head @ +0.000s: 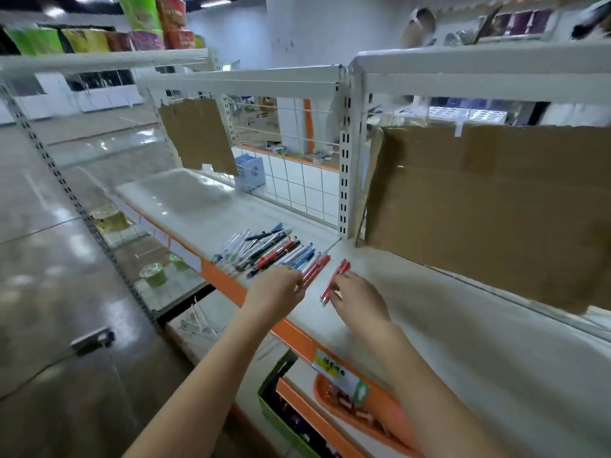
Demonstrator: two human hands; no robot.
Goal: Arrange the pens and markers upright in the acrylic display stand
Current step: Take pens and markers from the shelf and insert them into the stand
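Note:
Several pens and markers [271,249] lie side by side in a row on the white shelf [205,206], with red, blue, black and clear barrels. My left hand [281,292] reaches to the near end of the row and its fingertips touch the red pens [315,271] there. My right hand [358,300] pinches two red pens [335,280] lifted slightly apart from the row, to its right. A clear acrylic piece [562,328] runs along the shelf at the right, under the cardboard; I cannot tell whether it is the stand.
A large cardboard sheet [489,209] hangs over the right part of the shelf, a smaller one [198,137] at the back left. A wire grid [297,190] backs the shelf. An orange tray [373,414] and a green bin [281,421] sit below. Snack bags [86,39] fill the upper left shelf.

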